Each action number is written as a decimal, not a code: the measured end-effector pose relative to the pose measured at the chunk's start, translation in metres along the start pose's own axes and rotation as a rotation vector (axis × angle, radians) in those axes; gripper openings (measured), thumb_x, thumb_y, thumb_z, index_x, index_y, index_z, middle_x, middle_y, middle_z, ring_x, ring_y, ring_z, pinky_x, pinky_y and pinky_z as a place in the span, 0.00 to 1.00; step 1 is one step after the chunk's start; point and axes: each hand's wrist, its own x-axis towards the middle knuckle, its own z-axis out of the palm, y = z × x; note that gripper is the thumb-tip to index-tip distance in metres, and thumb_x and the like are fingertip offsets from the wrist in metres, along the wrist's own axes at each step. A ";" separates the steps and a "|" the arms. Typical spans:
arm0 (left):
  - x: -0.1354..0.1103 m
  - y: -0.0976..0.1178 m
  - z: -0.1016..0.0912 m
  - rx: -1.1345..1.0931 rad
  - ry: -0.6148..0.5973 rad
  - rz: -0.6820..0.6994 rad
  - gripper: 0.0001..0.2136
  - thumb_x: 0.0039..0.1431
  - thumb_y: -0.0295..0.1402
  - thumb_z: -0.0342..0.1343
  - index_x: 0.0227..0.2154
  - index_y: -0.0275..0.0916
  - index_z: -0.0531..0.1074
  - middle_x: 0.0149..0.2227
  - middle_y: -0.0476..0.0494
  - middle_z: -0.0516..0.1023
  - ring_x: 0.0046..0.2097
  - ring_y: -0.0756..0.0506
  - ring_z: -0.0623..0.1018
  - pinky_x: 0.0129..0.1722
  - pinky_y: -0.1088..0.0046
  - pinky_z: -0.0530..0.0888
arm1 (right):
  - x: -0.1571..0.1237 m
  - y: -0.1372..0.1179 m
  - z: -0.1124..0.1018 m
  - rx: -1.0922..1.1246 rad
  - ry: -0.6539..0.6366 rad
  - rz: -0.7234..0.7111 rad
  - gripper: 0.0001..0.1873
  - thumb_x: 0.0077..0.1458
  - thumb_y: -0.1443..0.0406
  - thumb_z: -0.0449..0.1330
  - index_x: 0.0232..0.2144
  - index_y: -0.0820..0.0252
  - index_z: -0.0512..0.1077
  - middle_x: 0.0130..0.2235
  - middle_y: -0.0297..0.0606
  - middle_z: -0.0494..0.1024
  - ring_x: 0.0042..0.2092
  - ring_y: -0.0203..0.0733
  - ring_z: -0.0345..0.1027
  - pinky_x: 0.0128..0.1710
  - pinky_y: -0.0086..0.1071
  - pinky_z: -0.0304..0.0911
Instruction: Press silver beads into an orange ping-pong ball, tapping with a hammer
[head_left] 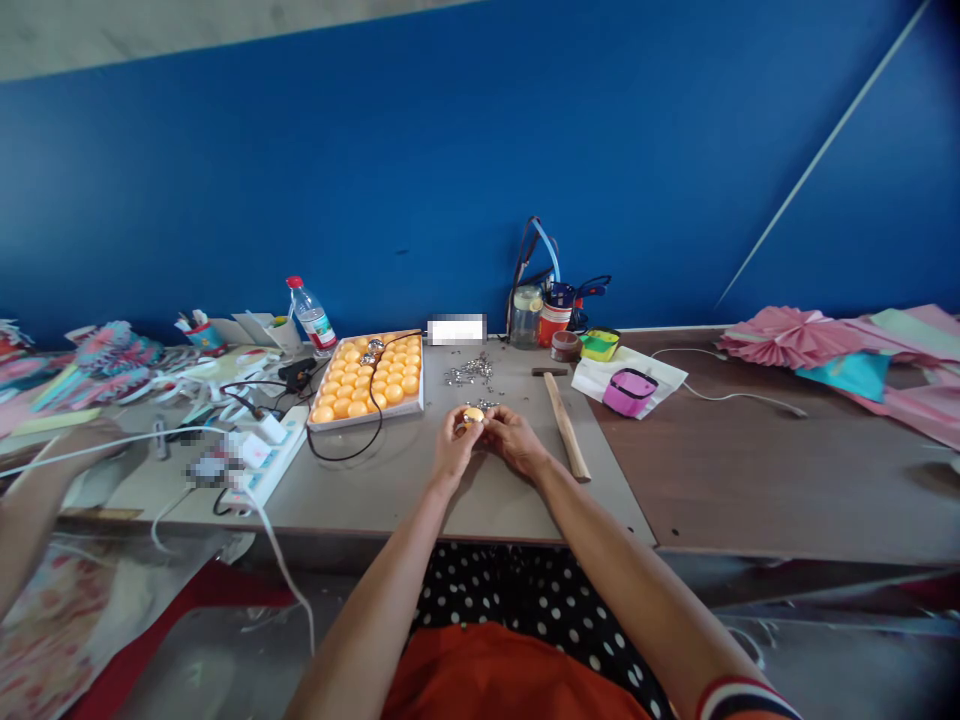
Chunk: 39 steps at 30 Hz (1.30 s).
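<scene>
Over the grey board, a small orange ball [473, 414] with a shiny silvery bit at its edge sits between my two hands. My left hand [454, 448] is closed around its left side. The fingers of my right hand [514, 440] are pinched together against its right side; whether they also hold a small part is hidden. Just beyond my hands lie small scattered metal pieces [472, 371]. To the left, a shallow box [366, 417] holds rows of similar orange balls [358, 393], with a couple of silvery round pieces [370, 352] on top.
A hammer [567, 425] lies right of my hands. Behind it stand a jar [526, 318], a red cup [554, 325] and a purple mesh item [630, 393]. Left are a bottle [311, 318], a power strip [277, 462] with cables, and another person's arm [45, 500]. Pink paper [787, 345] lies far right.
</scene>
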 end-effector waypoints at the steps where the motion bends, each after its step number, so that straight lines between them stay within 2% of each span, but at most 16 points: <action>1: 0.000 0.000 0.000 0.009 0.005 0.006 0.18 0.42 0.35 0.65 0.39 0.39 0.71 0.37 0.45 0.75 0.37 0.48 0.74 0.39 0.71 0.70 | 0.000 0.000 0.000 -0.016 -0.002 -0.003 0.14 0.37 0.63 0.67 0.24 0.58 0.64 0.21 0.24 0.67 0.23 0.29 0.58 0.27 0.26 0.54; 5: 0.002 0.000 -0.001 0.051 0.034 0.024 0.18 0.41 0.36 0.65 0.37 0.37 0.71 0.35 0.45 0.75 0.36 0.48 0.73 0.38 0.72 0.70 | -0.003 -0.003 0.001 -0.046 -0.016 -0.019 0.12 0.38 0.64 0.66 0.23 0.59 0.66 0.21 0.25 0.69 0.24 0.29 0.60 0.27 0.26 0.55; 10: 0.006 -0.004 -0.004 0.111 0.018 0.044 0.18 0.45 0.39 0.62 0.39 0.36 0.71 0.37 0.43 0.75 0.38 0.47 0.74 0.39 0.71 0.70 | -0.007 -0.010 0.003 0.034 -0.066 0.002 0.13 0.38 0.62 0.67 0.24 0.60 0.67 0.21 0.27 0.70 0.24 0.31 0.63 0.26 0.25 0.56; 14: 0.007 -0.005 -0.003 0.033 0.006 0.017 0.19 0.44 0.39 0.63 0.39 0.36 0.71 0.36 0.44 0.75 0.35 0.48 0.74 0.37 0.72 0.71 | -0.006 -0.011 0.001 0.030 -0.027 -0.044 0.13 0.39 0.62 0.66 0.27 0.59 0.67 0.21 0.26 0.68 0.23 0.30 0.61 0.26 0.26 0.57; 16: 0.008 -0.006 -0.002 -0.045 0.024 -0.034 0.20 0.43 0.39 0.63 0.39 0.37 0.71 0.34 0.46 0.74 0.31 0.49 0.74 0.33 0.72 0.71 | -0.003 -0.010 -0.003 -0.019 0.105 -0.126 0.12 0.40 0.62 0.64 0.28 0.58 0.66 0.20 0.25 0.65 0.21 0.30 0.58 0.24 0.25 0.55; 19: 0.010 -0.008 -0.002 -0.181 0.066 -0.104 0.20 0.40 0.39 0.64 0.37 0.37 0.70 0.31 0.48 0.74 0.27 0.50 0.74 0.29 0.73 0.71 | 0.004 -0.012 -0.017 -0.225 0.424 -0.297 0.09 0.43 0.62 0.59 0.29 0.58 0.66 0.20 0.25 0.64 0.22 0.31 0.56 0.24 0.25 0.55; 21: 0.011 -0.007 -0.002 -0.260 0.089 -0.123 0.19 0.39 0.38 0.65 0.36 0.37 0.69 0.29 0.49 0.73 0.26 0.51 0.74 0.30 0.73 0.71 | 0.007 -0.016 -0.027 -0.445 0.624 -0.366 0.08 0.46 0.63 0.55 0.31 0.60 0.67 0.24 0.30 0.68 0.25 0.33 0.60 0.28 0.27 0.58; 23: 0.012 -0.006 -0.002 -0.313 0.110 -0.141 0.19 0.38 0.37 0.65 0.34 0.37 0.69 0.29 0.50 0.73 0.26 0.51 0.74 0.30 0.74 0.70 | 0.010 -0.020 -0.035 -0.721 0.727 -0.386 0.11 0.48 0.65 0.51 0.34 0.62 0.69 0.32 0.38 0.73 0.33 0.38 0.65 0.36 0.30 0.61; 26: 0.012 -0.003 -0.002 -0.352 0.126 -0.166 0.18 0.38 0.37 0.65 0.33 0.37 0.69 0.28 0.51 0.73 0.26 0.52 0.74 0.30 0.74 0.70 | 0.014 -0.025 -0.035 -1.127 0.706 -0.301 0.15 0.51 0.68 0.50 0.40 0.64 0.70 0.41 0.44 0.74 0.43 0.41 0.66 0.45 0.32 0.59; 30: 0.012 -0.002 -0.002 -0.367 0.130 -0.169 0.18 0.38 0.36 0.65 0.33 0.36 0.69 0.28 0.51 0.73 0.26 0.52 0.75 0.30 0.74 0.71 | 0.019 -0.030 -0.020 -1.494 0.563 -0.099 0.17 0.53 0.68 0.51 0.46 0.62 0.70 0.45 0.46 0.73 0.44 0.43 0.67 0.45 0.33 0.58; 32: 0.012 -0.002 -0.002 -0.372 0.136 -0.171 0.18 0.39 0.36 0.65 0.33 0.37 0.69 0.28 0.51 0.73 0.26 0.52 0.75 0.29 0.75 0.70 | 0.019 -0.034 -0.014 -1.574 0.547 -0.061 0.17 0.55 0.67 0.51 0.47 0.60 0.70 0.46 0.45 0.73 0.45 0.42 0.67 0.45 0.32 0.58; 34: 0.012 -0.002 -0.003 -0.386 0.142 -0.175 0.18 0.39 0.36 0.65 0.34 0.37 0.69 0.28 0.51 0.73 0.26 0.52 0.75 0.29 0.75 0.70 | 0.013 -0.038 -0.012 -1.613 0.566 -0.080 0.17 0.56 0.66 0.50 0.47 0.59 0.69 0.46 0.43 0.73 0.46 0.41 0.67 0.46 0.31 0.57; 37: 0.011 -0.001 -0.004 -0.421 0.129 -0.178 0.20 0.40 0.34 0.65 0.39 0.40 0.68 0.29 0.51 0.73 0.27 0.51 0.75 0.30 0.74 0.71 | -0.004 -0.043 -0.018 -1.714 0.564 -0.103 0.16 0.57 0.66 0.48 0.46 0.61 0.70 0.44 0.44 0.74 0.44 0.41 0.68 0.44 0.31 0.57; 39: 0.010 0.001 -0.004 -0.439 0.108 -0.177 0.22 0.41 0.33 0.65 0.42 0.40 0.68 0.29 0.51 0.74 0.27 0.51 0.76 0.31 0.74 0.72 | -0.016 -0.043 -0.022 -1.786 0.514 -0.073 0.16 0.57 0.67 0.48 0.45 0.62 0.71 0.42 0.45 0.74 0.41 0.40 0.69 0.42 0.30 0.58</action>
